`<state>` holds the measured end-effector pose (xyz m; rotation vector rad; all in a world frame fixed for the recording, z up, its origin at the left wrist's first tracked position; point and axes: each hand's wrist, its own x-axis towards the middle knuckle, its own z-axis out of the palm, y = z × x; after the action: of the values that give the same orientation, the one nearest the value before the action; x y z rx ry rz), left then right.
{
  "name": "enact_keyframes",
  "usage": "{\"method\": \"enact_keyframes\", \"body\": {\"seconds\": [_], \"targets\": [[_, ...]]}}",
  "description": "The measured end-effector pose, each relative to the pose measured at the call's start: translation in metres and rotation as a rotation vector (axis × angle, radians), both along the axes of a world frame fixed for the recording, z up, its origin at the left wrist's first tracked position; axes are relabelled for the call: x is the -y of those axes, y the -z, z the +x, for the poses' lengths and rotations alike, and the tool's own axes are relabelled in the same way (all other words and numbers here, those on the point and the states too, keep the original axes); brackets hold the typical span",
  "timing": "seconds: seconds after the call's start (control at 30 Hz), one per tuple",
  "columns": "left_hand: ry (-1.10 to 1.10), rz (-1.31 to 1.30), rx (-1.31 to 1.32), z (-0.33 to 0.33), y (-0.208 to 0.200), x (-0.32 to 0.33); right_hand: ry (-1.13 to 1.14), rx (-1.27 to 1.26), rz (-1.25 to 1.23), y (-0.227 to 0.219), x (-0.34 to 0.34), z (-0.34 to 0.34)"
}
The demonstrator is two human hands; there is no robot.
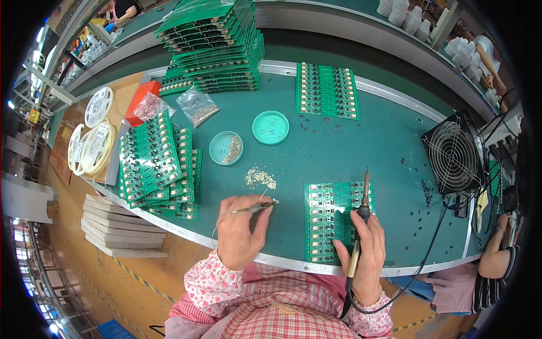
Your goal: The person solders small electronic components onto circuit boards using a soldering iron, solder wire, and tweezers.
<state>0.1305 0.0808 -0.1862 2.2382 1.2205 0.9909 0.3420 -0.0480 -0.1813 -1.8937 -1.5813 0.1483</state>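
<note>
Soldering iron [361, 217] stands upright, tip away, in closed right hand [364, 254]; left hand [240, 231] pinches tweezers [257, 208].

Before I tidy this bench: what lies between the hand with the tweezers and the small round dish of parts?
In the head view, a loose pile of tiny parts lies on the green mat between the left hand and the round dish.

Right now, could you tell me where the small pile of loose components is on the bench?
In the head view, the small pile of loose components lies on the green bench, just beyond the left hand and left of the circuit board panel.
</note>
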Motion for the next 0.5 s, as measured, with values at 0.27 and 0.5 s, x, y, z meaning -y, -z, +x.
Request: {"method": "enact_keyframes", "body": {"seconds": [0.27, 0.5], "targets": [[-0.018, 0.008, -0.016, -0.0006, -0.0013, 0.002, 0.001, -0.005, 0.011, 0.0, 0.0007, 0.0004], [-0.028, 0.01, -0.014, -0.0006, -0.0023, 0.0033, 0.001, -0.024, 0.011, -0.0001, 0.0009, 0.001]]}}
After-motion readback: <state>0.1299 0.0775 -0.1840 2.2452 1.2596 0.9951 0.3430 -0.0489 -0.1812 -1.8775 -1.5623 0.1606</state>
